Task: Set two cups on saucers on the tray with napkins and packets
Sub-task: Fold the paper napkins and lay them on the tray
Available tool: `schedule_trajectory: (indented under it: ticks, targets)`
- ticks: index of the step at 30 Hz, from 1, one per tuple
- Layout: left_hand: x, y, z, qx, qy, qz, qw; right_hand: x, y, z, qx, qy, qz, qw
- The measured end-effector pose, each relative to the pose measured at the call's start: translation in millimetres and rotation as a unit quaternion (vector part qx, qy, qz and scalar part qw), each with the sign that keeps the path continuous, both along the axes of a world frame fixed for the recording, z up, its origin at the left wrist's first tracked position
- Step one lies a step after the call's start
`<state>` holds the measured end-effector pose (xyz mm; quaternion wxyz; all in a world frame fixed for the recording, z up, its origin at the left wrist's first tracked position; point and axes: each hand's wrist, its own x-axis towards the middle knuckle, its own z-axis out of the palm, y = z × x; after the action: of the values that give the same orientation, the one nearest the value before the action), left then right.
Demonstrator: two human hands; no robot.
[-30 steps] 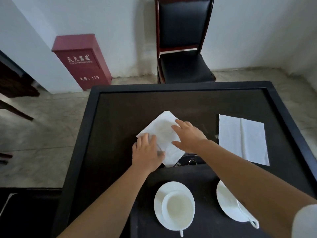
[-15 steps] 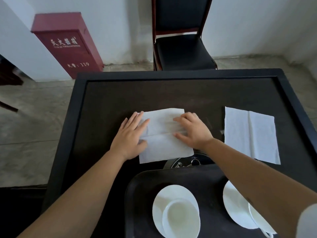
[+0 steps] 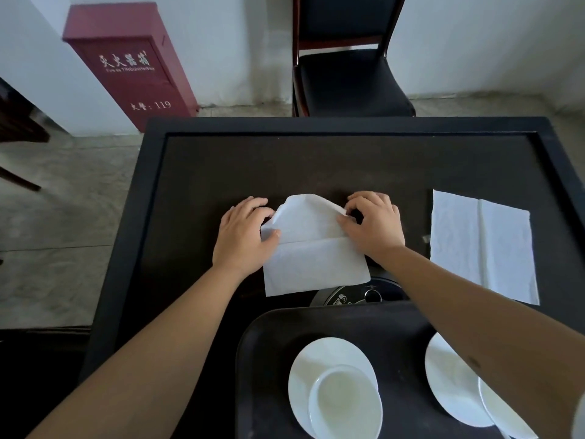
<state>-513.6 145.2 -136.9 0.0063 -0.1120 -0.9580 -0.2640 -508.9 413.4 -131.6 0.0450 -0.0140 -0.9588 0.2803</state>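
Left hand [image 3: 245, 237] and right hand [image 3: 373, 228] pinch the napkin's [image 3: 313, 248] raised far edge (mid-fold).

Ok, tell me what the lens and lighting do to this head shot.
Head view: wide-angle lens bows the dark square table's far rim and slants the red metal cabinet; soft daylight, no glare on the white round saucer; left hand and right hand slightly motion-blurred on the white paper napkin.
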Motion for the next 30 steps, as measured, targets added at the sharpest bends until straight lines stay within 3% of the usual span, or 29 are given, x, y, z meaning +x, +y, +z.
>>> schedule_trajectory:
  ticks: [4, 6, 10, 13, 16, 19, 25, 30]
  targets:
    - [0.7, -1.9, 3.0, 0.051, 0.019, -0.009, 0.998, 7.7, 0.8, 6.3, -0.104, -0.022, -0.010, 0.994]
    - [1.4, -2.3, 5.0, 0.067, 0.007, -0.011, 0.998, 8.3, 1.6, 8.2, -0.108, -0.038, 0.012, 0.993]
    - [-0.1, 1.6, 11.4, 0.076, -0.052, 0.026, 0.995, 7.0, 0.5, 18.2, -0.073, -0.112, 0.007, 0.991]
    - [-2.4, 13.8, 23.6, 0.033, -0.124, 0.027, 0.991, 10.3, -1.1, 29.9, -0.125, -0.141, 0.012, 0.982]
    - [-0.8, 23.0, 33.4, 0.011, -0.090, 0.040, 0.995, 15.5, -0.6, 43.7, -0.228, -0.155, 0.009, 0.961]
    - [7.5, 24.5, 41.8, 0.063, -0.081, 0.045, 0.994, 22.2, 0.7, 52.2, -0.268, -0.159, -0.013, 0.950]
    - [38.4, 10.1, 54.3, 0.078, -0.047, -0.080, 0.993, 44.5, 7.6, 66.2, -0.198, -0.151, 0.038, 0.968]
    - [63.1, -2.1, 51.1, 0.041, -0.045, -0.135, 0.989, 65.0, 10.9, 63.9, -0.061, -0.134, 0.107, 0.983]
